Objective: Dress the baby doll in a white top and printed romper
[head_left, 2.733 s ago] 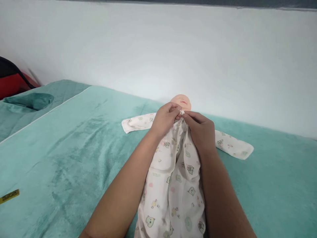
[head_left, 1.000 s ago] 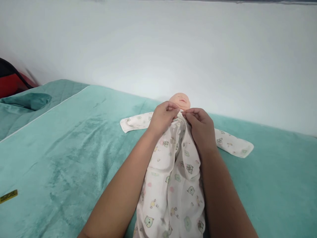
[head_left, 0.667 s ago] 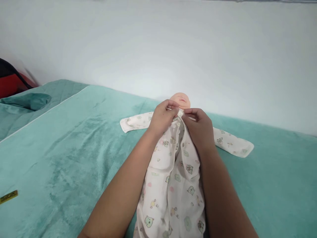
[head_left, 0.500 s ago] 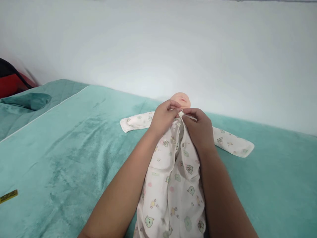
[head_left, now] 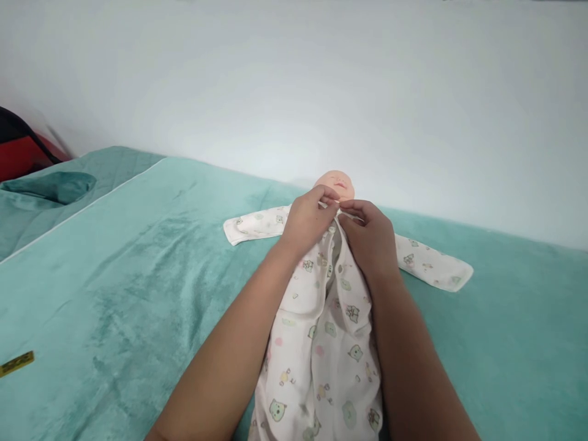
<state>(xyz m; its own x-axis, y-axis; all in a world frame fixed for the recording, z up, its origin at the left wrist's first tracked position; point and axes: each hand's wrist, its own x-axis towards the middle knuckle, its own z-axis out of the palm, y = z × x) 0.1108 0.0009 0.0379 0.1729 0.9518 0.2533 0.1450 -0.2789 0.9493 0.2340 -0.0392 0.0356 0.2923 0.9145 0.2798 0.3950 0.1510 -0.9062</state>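
Note:
A baby doll (head_left: 339, 182) lies on its back, head toward the wall, dressed in a white baby romper (head_left: 301, 343) printed with small animals. The sleeves stretch out to both sides. At the romper's neckline, just below the doll's chin, my left hand (head_left: 309, 215) pinches the collar edge. My right hand (head_left: 370, 236) grips the other side of the collar, its fingertips meeting those of the left. Below my hands the front opening gapes down the chest. The fastening between my fingertips is mostly hidden.
A teal plush cover (head_left: 138, 294) spreads under the doll, with a white wall (head_left: 294, 86) behind. A yellow-and-black label (head_left: 17, 363) lies at the left edge. At the far left sits a red and black object (head_left: 22, 147), partly cut off.
My left hand has shifted slightly right, so its fingertips now press against the right hand's and cover the collar point that showed before.

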